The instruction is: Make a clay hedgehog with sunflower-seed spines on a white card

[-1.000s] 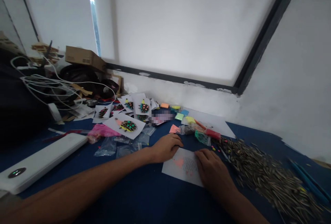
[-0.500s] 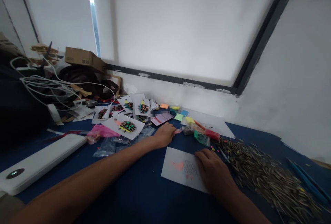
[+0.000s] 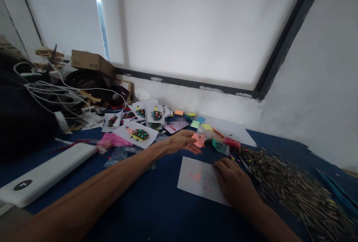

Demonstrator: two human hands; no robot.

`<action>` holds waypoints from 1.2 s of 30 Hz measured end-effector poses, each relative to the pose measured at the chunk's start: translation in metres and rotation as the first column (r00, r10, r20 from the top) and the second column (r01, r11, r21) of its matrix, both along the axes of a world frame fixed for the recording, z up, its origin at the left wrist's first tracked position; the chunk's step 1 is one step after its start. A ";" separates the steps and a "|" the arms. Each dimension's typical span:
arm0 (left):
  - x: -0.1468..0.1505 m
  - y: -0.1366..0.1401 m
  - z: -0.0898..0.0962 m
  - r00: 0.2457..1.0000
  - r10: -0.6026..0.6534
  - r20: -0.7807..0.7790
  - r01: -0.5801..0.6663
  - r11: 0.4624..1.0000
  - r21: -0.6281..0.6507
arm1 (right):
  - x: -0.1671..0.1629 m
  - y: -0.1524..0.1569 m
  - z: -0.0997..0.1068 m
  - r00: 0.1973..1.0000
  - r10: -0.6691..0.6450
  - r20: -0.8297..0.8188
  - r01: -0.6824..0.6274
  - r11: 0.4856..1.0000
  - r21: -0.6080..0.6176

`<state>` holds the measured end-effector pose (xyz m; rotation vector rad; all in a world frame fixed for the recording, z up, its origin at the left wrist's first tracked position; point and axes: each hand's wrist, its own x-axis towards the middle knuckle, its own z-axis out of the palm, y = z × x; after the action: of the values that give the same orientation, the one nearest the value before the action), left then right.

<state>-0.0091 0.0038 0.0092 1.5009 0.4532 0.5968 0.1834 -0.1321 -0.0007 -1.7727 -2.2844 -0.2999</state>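
My left hand [image 3: 183,142] reaches over the blue table, closed on a salmon-pink piece of modelling clay [image 3: 199,140] at its fingertips. The clay seems to be in clear wrap, though I cannot tell for sure. My right hand [image 3: 231,176] lies on the right end of a white card [image 3: 186,184], its fingers resting on the paper. A hedgehog-like animal is drawn on that card, with a pink snout and feet and a grey-hatched body. Right of this hand spreads a large heap of striped sunflower seeds [image 3: 288,182].
Behind the hands lie a phone [image 3: 176,125], a red clay packet [image 3: 232,143], a green one [image 3: 219,146] and other coloured packets. Decorated cards [image 3: 141,134] lie to the left, near a pink bag [image 3: 114,140] and a white power bank [image 3: 53,171]. Cables [image 3: 61,96] and a cardboard box [image 3: 92,62] sit farther back.
My left hand has moved slightly right and turned, bringing the salmon-pink clay into clear view. My right hand stays on the card.
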 end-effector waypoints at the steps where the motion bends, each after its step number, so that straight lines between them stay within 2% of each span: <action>1: 0.000 -0.002 0.001 0.999 -0.032 0.044 0.035 0.996 -0.081 | 0.000 0.000 0.000 1.000 0.001 -0.009 -0.001 1.000 0.000; 3: 0.000 -0.006 0.004 0.996 -0.039 0.084 0.050 0.990 -0.135 | 0.001 0.000 0.001 1.000 0.003 -0.031 -0.003 1.000 0.000; 8: 0.003 -0.016 0.007 0.997 0.073 0.003 -0.073 0.997 -0.017 | 0.001 0.001 0.000 0.991 0.012 -0.130 -0.011 1.000 0.005; 12: 0.003 -0.020 0.008 0.996 0.047 -0.077 -0.044 0.998 0.036 | 0.003 0.001 0.003 0.961 0.010 -0.276 -0.002 1.000 0.029; 16: 0.002 -0.024 0.011 0.989 -0.041 -0.139 0.050 0.997 0.064 | 0.007 0.002 0.010 0.879 -0.030 -0.476 0.063 0.997 0.053; 19: 0.004 -0.028 0.014 0.981 -0.094 -0.169 0.115 0.986 0.119 | 0.007 0.004 0.015 0.791 -0.057 -0.609 0.085 0.996 0.017; 23: 0.008 -0.034 0.016 0.962 -0.150 -0.229 0.192 0.965 0.177 | 0.003 0.004 0.018 0.689 -0.040 -0.724 -0.026 0.996 -0.080; 26: 0.008 -0.035 0.017 0.968 -0.149 -0.201 0.182 0.970 0.159 | 0.001 0.004 0.021 0.626 -0.042 -0.779 -0.082 0.989 -0.119; 30: 0.002 -0.030 0.020 0.981 -0.140 -0.134 0.152 0.985 0.080 | 0.004 0.005 0.026 0.565 -0.073 -0.822 -0.052 0.991 -0.124; 36: -0.001 -0.026 0.022 0.987 -0.068 -0.144 0.089 0.985 0.150 | 0.000 0.003 0.028 0.512 -0.106 -0.852 -0.036 0.989 -0.145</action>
<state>-0.0105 -0.0225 0.0311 1.7096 0.4595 0.4764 0.1838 -0.1293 0.0271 -1.4885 -1.5240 0.6554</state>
